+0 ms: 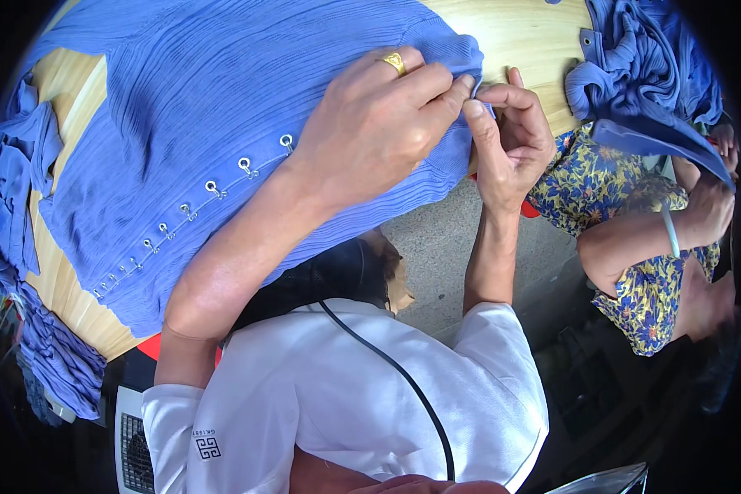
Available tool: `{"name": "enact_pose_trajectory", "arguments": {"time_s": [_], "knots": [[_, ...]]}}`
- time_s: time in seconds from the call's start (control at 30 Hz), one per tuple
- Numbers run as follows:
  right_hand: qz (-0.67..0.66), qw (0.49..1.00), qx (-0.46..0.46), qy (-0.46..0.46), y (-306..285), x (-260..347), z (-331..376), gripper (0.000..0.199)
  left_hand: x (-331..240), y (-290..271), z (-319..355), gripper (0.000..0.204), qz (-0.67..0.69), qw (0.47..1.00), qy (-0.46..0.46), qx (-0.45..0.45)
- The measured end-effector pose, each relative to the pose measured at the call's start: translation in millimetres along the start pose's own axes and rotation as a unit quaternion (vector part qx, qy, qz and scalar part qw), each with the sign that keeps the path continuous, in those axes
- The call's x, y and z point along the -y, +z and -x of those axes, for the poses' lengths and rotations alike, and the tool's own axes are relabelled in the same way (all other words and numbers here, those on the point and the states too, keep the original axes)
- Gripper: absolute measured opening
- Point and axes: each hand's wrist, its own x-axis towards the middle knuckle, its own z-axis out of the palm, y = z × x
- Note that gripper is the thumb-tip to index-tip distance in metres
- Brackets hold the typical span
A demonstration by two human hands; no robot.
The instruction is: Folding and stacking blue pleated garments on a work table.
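Observation:
A blue ribbed knit garment [214, 82] lies spread over the table, with a row of metal eyelets [212, 187] and fine thread along its near edge. My left hand [379, 123], a gold ring on one finger, rests across the fabric and pinches its right-hand edge between thumb and fingers. Close against it, my right hand [514, 140] is closed in a pinch at the same edge, its thumb and forefinger nearly meeting the left fingertips. Anything small between those fingertips is too fine to make out.
The pale wooden table [527, 41] has a curved edge. More blue garments are heaped at the right [634, 66] and hang at the left [25, 165]. At the right a person in a floral top [634, 181] handles blue cloth. A basket-like white item [129, 436] stands below left.

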Motion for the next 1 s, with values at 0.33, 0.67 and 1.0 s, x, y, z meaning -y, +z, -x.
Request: {"name": "enact_pose_trajectory", "arguments": {"time_s": [0.33, 0.67, 1.0], "knots": [[-0.06, 0.998, 0.013, -0.028, -1.9, 0.9, 0.8, 0.017, 8.4, -10.9, -4.5, 0.023, 0.15, 0.986, -0.068, 0.013], [-0.039, 0.999, 0.024, -0.025, -3.9, -0.2, 1.8, 0.023, 4.6, -7.7, -7.2, 0.02, 0.139, 0.987, -0.086, -0.002], [-0.047, 0.998, 0.002, -0.029, 0.6, 1.4, 2.9, 0.024, 3.3, -11.1, -8.0, 0.016, 0.108, 0.991, -0.075, 0.018]]}}
